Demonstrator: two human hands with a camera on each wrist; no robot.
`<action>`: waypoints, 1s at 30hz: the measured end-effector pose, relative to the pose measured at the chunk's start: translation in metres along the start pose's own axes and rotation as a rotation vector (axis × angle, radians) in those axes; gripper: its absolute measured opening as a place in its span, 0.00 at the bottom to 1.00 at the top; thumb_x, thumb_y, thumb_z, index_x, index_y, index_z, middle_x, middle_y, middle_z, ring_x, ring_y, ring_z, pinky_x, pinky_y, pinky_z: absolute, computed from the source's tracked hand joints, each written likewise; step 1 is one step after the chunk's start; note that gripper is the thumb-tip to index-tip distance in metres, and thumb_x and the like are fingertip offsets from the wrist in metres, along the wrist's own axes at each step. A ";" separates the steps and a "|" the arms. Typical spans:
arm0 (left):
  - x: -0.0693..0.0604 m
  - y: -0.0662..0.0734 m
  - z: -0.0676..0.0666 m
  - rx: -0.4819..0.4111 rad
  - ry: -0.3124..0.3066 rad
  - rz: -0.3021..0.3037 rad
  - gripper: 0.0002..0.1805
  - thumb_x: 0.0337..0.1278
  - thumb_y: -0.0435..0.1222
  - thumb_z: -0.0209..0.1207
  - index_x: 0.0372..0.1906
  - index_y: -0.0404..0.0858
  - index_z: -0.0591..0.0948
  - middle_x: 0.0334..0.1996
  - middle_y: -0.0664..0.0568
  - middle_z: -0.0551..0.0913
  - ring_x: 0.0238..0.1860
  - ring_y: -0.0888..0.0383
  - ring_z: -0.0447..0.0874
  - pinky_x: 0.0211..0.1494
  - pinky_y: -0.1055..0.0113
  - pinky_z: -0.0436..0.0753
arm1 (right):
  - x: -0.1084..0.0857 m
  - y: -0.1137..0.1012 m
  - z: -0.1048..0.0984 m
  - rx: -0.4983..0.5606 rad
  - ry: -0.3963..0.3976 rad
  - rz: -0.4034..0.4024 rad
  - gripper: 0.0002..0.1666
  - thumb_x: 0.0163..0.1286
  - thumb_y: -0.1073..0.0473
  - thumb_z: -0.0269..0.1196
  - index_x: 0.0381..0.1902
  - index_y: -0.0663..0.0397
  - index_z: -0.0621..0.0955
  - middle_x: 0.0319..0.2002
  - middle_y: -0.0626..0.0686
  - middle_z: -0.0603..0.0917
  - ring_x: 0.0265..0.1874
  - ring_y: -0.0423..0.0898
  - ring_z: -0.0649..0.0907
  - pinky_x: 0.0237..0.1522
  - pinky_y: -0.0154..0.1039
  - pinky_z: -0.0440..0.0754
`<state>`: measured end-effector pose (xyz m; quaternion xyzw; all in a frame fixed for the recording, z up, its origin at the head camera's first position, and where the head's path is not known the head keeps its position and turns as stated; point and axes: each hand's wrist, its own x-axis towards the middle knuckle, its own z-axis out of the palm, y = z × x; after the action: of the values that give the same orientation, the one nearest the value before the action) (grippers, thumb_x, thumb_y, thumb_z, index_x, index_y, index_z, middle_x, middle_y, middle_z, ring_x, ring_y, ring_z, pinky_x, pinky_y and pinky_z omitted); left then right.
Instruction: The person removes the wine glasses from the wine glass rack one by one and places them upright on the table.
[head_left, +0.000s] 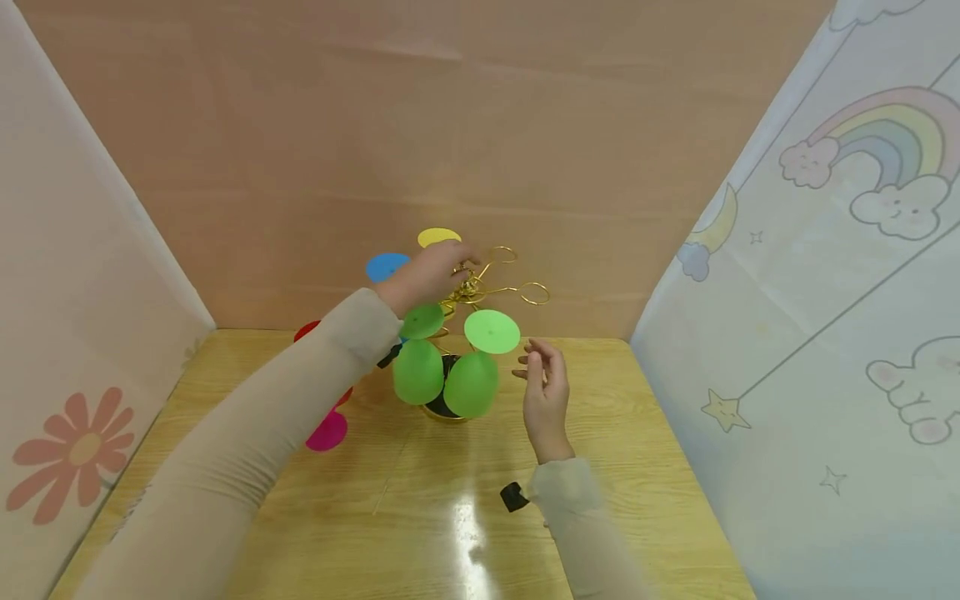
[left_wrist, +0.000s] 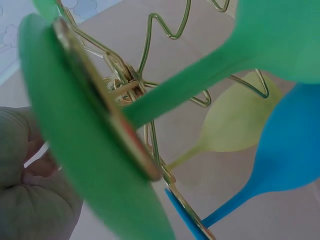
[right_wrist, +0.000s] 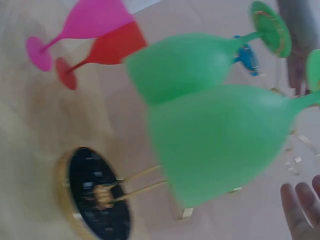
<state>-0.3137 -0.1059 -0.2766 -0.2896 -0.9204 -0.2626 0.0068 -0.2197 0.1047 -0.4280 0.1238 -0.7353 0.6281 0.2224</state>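
Green goblets (head_left: 471, 385): two, hanging mouth down between the left wrist and the right hand; probably light, thin-walled plastic with a little give, smooth enough to slip under dry fingertips.
Best hold: likely the slim stem just below the foot, or a gentle grip round the bowl; squeezing the rim could bend it.
Look: matte, translucent green, rounded bowls, flat disc feet caught by gold wire rings.
Gold rack (head_left: 468, 287): hub beneath the left fingers, bare rings to their right; the wire looks stiff but springy, the round black base (right_wrist: 82, 180) steadier.
Left hand (head_left: 429, 273): above the rack, fingers loose, seemingly grasping nothing; whether a fingertip touches wire, I cannot tell.
Right hand (head_left: 546, 402): released, fingers relaxed, just right of the nearer green foot.
Blue goblet (head_left: 387, 267) and yellow goblet (head_left: 438, 237): hung beside and behind the left hand.
Red goblet (right_wrist: 117, 45) and magenta goblet (head_left: 327, 431): upright on the surface (head_left: 615, 483), near the left forearm.
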 end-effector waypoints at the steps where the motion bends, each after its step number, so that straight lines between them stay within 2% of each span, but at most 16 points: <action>1: 0.000 0.001 0.001 0.005 -0.003 -0.006 0.17 0.74 0.27 0.53 0.63 0.31 0.77 0.60 0.38 0.79 0.61 0.43 0.77 0.62 0.53 0.78 | -0.005 -0.002 0.002 -0.002 -0.026 0.039 0.21 0.83 0.65 0.45 0.66 0.75 0.67 0.59 0.70 0.73 0.54 0.64 0.76 0.56 0.53 0.82; 4: 0.001 0.002 0.001 0.014 -0.007 -0.032 0.17 0.75 0.28 0.53 0.63 0.31 0.77 0.60 0.39 0.80 0.61 0.44 0.78 0.62 0.54 0.78 | -0.017 -0.006 0.006 0.005 -0.117 0.137 0.26 0.83 0.62 0.48 0.71 0.72 0.62 0.68 0.68 0.67 0.65 0.64 0.70 0.66 0.62 0.70; 7: 0.001 0.001 0.001 0.020 -0.005 -0.046 0.17 0.75 0.28 0.52 0.62 0.30 0.78 0.59 0.38 0.81 0.59 0.44 0.79 0.62 0.55 0.79 | -0.025 0.011 0.009 0.022 -0.193 0.223 0.37 0.79 0.55 0.58 0.77 0.63 0.57 0.74 0.62 0.61 0.72 0.61 0.63 0.72 0.61 0.62; 11: -0.001 0.003 0.003 0.009 -0.009 -0.067 0.16 0.76 0.29 0.51 0.61 0.30 0.79 0.57 0.38 0.82 0.54 0.46 0.81 0.59 0.56 0.79 | -0.030 0.028 0.014 0.038 -0.251 0.323 0.51 0.69 0.55 0.70 0.79 0.55 0.55 0.77 0.57 0.58 0.75 0.58 0.59 0.75 0.57 0.59; 13: -0.001 0.002 0.004 -0.001 -0.002 -0.079 0.16 0.77 0.30 0.51 0.61 0.31 0.80 0.55 0.38 0.83 0.50 0.48 0.81 0.56 0.56 0.80 | -0.032 0.018 0.016 0.040 -0.275 0.353 0.54 0.65 0.58 0.73 0.80 0.57 0.54 0.77 0.59 0.57 0.76 0.60 0.59 0.75 0.57 0.59; 17: -0.002 0.000 0.004 -0.018 0.039 -0.083 0.15 0.76 0.29 0.52 0.59 0.32 0.83 0.52 0.39 0.85 0.42 0.50 0.78 0.49 0.58 0.78 | -0.032 0.003 0.019 0.031 -0.295 0.365 0.56 0.61 0.62 0.75 0.79 0.62 0.56 0.76 0.62 0.60 0.75 0.61 0.61 0.74 0.57 0.60; 21: -0.001 -0.002 0.003 -0.014 0.051 -0.078 0.15 0.75 0.28 0.52 0.57 0.33 0.84 0.48 0.40 0.85 0.38 0.51 0.74 0.44 0.59 0.74 | -0.032 0.000 0.023 0.012 -0.280 0.361 0.53 0.59 0.63 0.76 0.77 0.60 0.60 0.73 0.61 0.65 0.72 0.59 0.65 0.74 0.55 0.63; 30: 0.001 -0.002 0.004 -0.036 0.072 -0.098 0.15 0.75 0.29 0.54 0.58 0.32 0.84 0.52 0.39 0.85 0.40 0.51 0.78 0.47 0.59 0.78 | -0.028 -0.001 0.028 0.003 -0.263 0.336 0.47 0.60 0.64 0.75 0.73 0.62 0.65 0.67 0.63 0.70 0.67 0.60 0.70 0.72 0.55 0.66</action>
<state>-0.3155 -0.1046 -0.2811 -0.2346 -0.9277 -0.2896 0.0220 -0.1994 0.0740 -0.4443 0.0809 -0.7674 0.6359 0.0163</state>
